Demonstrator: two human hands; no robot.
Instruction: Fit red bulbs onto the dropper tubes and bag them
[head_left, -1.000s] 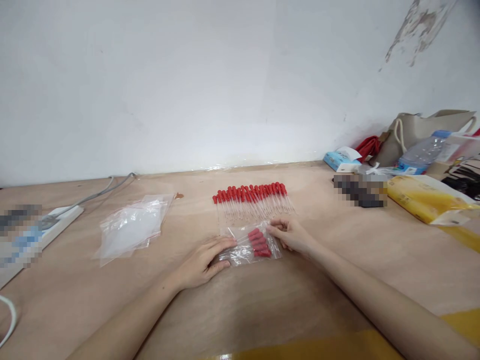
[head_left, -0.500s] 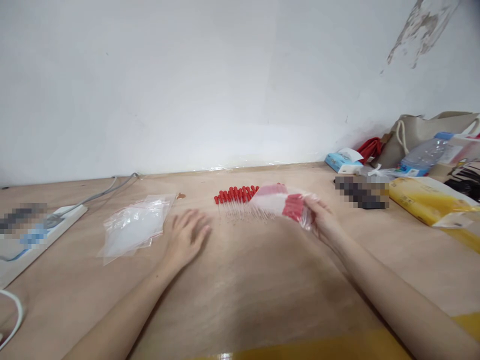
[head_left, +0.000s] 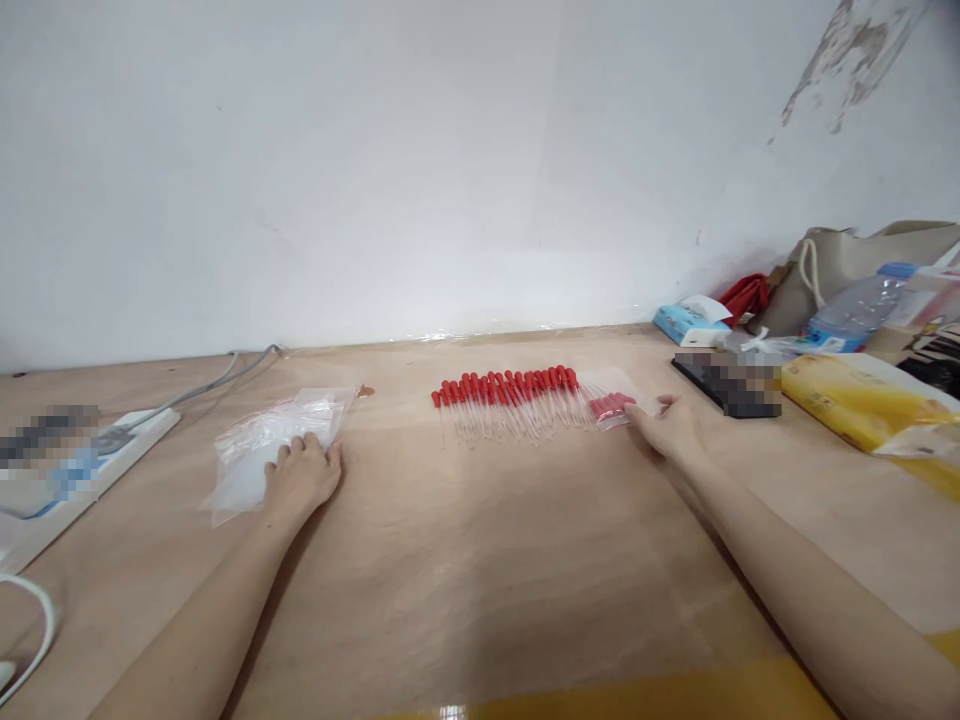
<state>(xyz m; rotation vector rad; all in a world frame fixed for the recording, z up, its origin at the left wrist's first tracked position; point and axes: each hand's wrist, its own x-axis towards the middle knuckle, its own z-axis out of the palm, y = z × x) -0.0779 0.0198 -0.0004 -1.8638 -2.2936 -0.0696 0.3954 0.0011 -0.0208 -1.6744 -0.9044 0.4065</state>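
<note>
Your left hand [head_left: 304,477] and right hand [head_left: 667,428] are bare, and your forearms [head_left: 202,600] bare too, up to where the view cuts them off; they are slim, smooth in outline, tapering towards the wrists [head_left: 279,520]

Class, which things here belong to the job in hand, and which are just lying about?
Likely the job's:
stack of clear bags, under left hand
row of red-ended pieces
filled clear bag, at right hand

Likely lying about:
blue tissue pack
yellow pack
plastic bottle
grey bag
power strip
</note>
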